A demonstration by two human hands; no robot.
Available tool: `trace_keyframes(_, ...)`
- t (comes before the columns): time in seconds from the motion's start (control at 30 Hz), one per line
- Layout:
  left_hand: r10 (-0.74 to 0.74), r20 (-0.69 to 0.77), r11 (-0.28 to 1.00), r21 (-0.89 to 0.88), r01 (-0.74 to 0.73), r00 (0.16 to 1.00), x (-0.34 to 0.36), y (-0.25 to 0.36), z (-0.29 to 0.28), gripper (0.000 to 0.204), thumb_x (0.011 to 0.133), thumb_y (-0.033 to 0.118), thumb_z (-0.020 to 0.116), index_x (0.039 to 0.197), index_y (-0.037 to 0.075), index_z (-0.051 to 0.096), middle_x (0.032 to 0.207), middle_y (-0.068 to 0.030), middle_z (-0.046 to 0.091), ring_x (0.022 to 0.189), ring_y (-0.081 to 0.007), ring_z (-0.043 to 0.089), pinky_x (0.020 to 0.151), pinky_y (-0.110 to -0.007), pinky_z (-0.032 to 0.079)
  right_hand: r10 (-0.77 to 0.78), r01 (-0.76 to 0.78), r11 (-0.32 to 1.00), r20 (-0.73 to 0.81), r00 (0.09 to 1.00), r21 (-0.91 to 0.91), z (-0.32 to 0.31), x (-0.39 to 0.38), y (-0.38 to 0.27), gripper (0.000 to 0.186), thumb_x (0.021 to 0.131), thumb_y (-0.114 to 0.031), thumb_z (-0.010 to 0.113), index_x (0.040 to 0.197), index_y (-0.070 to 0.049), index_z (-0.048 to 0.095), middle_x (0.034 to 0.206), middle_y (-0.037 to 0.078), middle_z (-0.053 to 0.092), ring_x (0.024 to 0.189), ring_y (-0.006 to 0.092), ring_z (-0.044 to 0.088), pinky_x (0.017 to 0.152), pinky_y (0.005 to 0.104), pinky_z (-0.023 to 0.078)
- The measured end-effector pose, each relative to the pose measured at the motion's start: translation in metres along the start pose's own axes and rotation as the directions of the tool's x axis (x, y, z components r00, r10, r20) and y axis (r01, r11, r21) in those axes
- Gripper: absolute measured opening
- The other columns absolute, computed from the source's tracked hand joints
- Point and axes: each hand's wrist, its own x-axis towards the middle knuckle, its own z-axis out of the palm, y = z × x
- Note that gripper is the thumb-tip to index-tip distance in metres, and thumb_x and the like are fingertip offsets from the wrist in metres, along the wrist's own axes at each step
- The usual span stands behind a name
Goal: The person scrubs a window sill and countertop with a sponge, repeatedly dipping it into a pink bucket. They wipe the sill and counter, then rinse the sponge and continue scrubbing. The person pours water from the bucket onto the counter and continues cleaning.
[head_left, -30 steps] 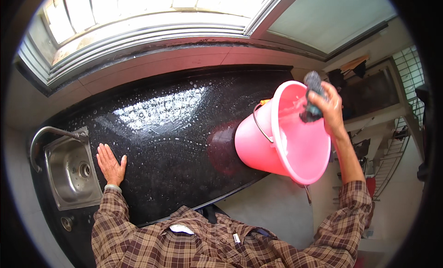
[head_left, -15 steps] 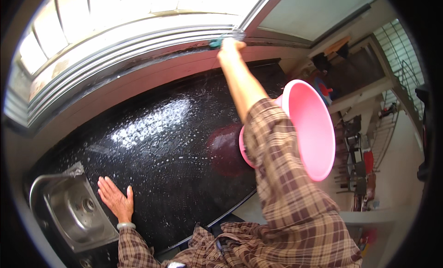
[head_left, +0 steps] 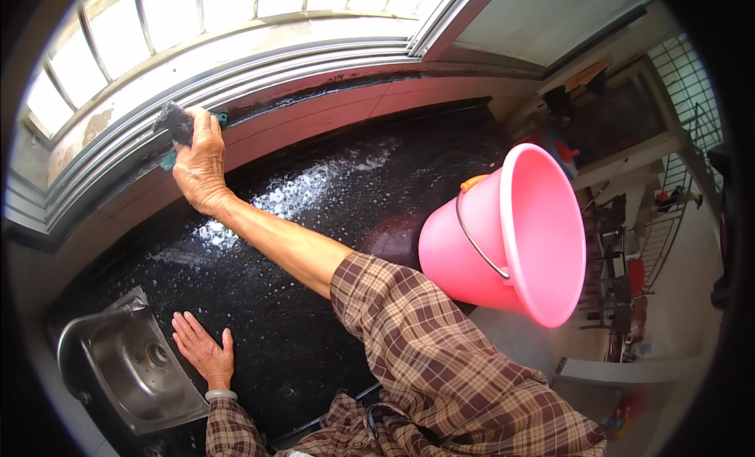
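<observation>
My right hand (head_left: 200, 164) reaches across to the window track (head_left: 311, 70), closed on a dark grey and teal cloth or pad (head_left: 174, 123) at the sill's left part. My left hand (head_left: 206, 351) lies flat with fingers spread on the wet, speckled black countertop (head_left: 287, 331), just right of the steel sink (head_left: 138, 366). On the counter's right stands a pink bucket (head_left: 464, 252) with a metal handle and orange grip.
A barred window (head_left: 173, 20) runs along the back above a pinkish tiled strip (head_left: 401, 95), with a frosted pane (head_left: 535, 24) at upper right. A curved faucet (head_left: 67, 347) stands at the sink. Beyond the bucket are several furnishings and a wire rack (head_left: 661, 245) lower down.
My right hand moved with the dark pad from inside the bucket up to the window track, then leftward along it. My left hand stayed flat beside the sink; the view has shifted slightly.
</observation>
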Motion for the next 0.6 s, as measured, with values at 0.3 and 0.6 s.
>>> trace_keyframes(0.3, -0.011, 0.042, 0.997, -0.070, 0.014, 0.999, 0.001, 0.001, -0.010, 0.100, 0.093, 0.055, 0.059, 0.162, -0.007, 0.021, 0.170, -0.0268, 0.016, 0.158, -0.0414, 0.014, 0.129, -0.053, 0.011, -0.162, 0.079, 0.980, -0.515, 0.842, -0.180, -0.176, 0.125, 0.066, 0.049, 0.089, 0.005, 0.062, 0.135, 0.004, 0.044, 0.134, 0.022, 0.053, 0.127, 0.0325, 0.054, 0.110, 0.0444, 0.042)
trace_keyframes(0.6, -0.015, 0.055, 0.991, -0.128, 0.022, 0.998, 0.002, -0.001, -0.012, 0.103, 0.092, 0.059, 0.059, 0.161, -0.008, 0.021, 0.170, -0.0294, 0.015, 0.158, -0.0431, 0.014, 0.128, -0.056, 0.010, -0.161, 0.057, 0.961, -0.382, 0.910, -0.270, -0.098, 0.066, 0.069, 0.047, 0.084, 0.002, 0.076, 0.127, 0.002, 0.057, 0.117, 0.020, 0.066, 0.110, 0.0338, 0.066, 0.096, 0.0452, 0.051)
